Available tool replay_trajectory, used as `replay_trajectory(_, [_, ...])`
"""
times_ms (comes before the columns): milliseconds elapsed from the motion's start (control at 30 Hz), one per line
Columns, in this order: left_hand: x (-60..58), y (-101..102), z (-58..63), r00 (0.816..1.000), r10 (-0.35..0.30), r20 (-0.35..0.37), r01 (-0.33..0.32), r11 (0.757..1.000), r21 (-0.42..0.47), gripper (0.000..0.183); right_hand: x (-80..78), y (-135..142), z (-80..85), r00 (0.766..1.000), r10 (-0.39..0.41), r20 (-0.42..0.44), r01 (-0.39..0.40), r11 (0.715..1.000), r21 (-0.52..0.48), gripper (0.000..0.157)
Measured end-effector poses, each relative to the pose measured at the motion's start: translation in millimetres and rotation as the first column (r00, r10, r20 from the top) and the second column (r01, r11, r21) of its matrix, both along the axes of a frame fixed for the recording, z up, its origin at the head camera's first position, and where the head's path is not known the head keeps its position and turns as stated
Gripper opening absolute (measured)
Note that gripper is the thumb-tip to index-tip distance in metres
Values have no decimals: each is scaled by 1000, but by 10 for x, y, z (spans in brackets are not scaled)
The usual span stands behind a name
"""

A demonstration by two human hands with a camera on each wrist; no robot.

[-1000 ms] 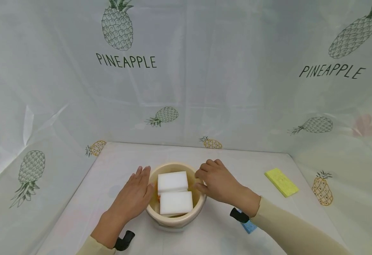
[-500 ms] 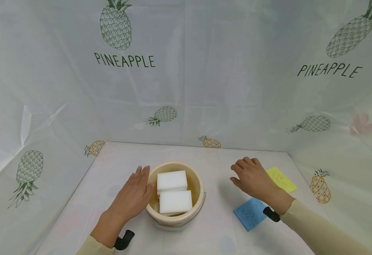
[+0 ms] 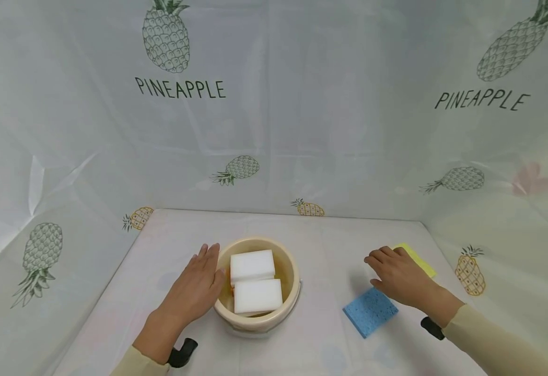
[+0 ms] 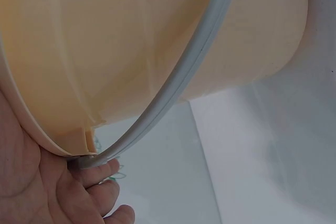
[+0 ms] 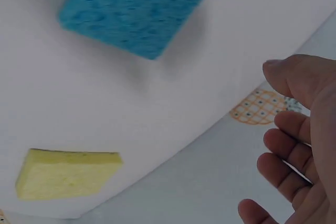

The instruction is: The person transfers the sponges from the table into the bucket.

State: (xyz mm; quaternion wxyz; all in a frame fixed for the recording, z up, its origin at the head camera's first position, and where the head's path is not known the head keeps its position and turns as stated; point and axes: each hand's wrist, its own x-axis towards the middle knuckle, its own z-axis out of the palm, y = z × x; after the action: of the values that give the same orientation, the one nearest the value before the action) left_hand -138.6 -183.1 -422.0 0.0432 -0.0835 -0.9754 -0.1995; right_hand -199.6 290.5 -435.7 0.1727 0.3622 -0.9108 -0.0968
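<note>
My left hand (image 3: 194, 287) rests along the left rim of a cream bucket (image 3: 292, 290), fingers extended and thumb at the rim. In the left wrist view its fingers (image 4: 102, 195) lie by the joint of the bucket's grey handle (image 4: 173, 85). Inside the bucket are two white sponge blocks (image 3: 257, 296), with a bit of orange showing at their left. Over to the right, my right hand (image 3: 403, 277) hovers with nothing in it, its fingers loosely bent. Closest to it are a blue sponge (image 3: 370, 312) and a yellow sponge (image 3: 419, 261), partly hidden behind the hand.
A white sheet (image 3: 330, 250) covers the table. Pale curtains printed with pineapples (image 3: 302, 130) rise at the back and both sides. Each wrist wears a black strap mount (image 3: 183, 353).
My right hand has moved from the bucket's right rim out to the right, revealing the blue sponge and covering part of the yellow one. The left hand stays at the bucket.
</note>
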Motion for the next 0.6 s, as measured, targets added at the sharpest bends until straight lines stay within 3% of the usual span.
replay_trajectory(200, [-1,4,1,1000,-2,4,2,1000,9,59,114,209,-102,995,0,105,-9,996,88,62])
replay_trajectory(367, [-5,4,-14,1000,-1,0,1,1000,13,59,224,354,-195,976,-27,215,-8,987,159,78])
replay_trajectory(500, [-8,2,-13,1000,3,3,-3,1000,14,59,267,381,-287,955,-38,293,-10,987,162,87])
replay_trajectory(600, [-11,0,-21,1000,2,5,-2,1000,16,59,263,369,-357,952,-31,305,-15,989,147,89])
